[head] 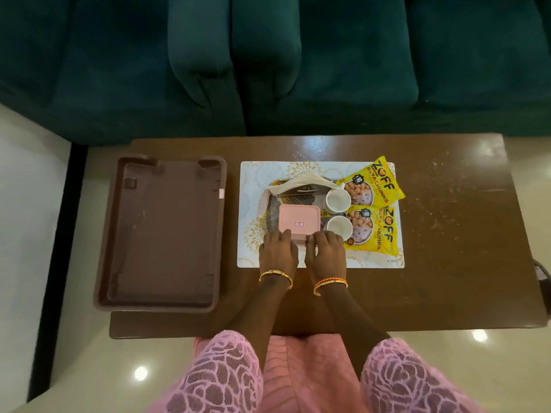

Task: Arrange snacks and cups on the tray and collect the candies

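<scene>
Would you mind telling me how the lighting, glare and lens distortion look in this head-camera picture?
Head view: ceiling lights glare in bright spots on the glossy wooden table and on the floor; the wide-angle lens bows the brown tray and the table's edges; the dark green sofa is dim and underexposed; the pink box and yellow snack packets are evenly lit and fairly sharp.

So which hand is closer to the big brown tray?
Left. The left hand touches the pink box, on the side nearer the brown tray. The right hand sits further right, by the cups.
</scene>
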Tool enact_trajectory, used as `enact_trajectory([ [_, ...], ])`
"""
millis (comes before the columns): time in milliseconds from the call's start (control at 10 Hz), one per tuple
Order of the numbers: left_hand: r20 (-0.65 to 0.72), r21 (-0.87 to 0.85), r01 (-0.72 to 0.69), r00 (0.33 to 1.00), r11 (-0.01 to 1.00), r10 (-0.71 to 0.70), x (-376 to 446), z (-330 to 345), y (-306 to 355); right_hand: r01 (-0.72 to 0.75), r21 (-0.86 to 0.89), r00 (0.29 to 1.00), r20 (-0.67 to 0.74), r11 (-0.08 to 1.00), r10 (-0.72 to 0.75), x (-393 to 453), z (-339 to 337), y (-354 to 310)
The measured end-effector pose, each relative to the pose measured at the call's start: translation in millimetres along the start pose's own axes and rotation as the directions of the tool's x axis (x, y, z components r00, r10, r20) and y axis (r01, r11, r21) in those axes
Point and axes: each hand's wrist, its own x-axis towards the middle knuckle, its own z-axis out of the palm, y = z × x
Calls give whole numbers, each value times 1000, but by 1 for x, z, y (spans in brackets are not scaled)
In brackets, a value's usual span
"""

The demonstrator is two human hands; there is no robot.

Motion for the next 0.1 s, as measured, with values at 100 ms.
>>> enact_trajectory([
  [100,-62,58,-109,992,992,112,5,-27,18,127,-64,989,-65,990,-132,17,-34,-7],
])
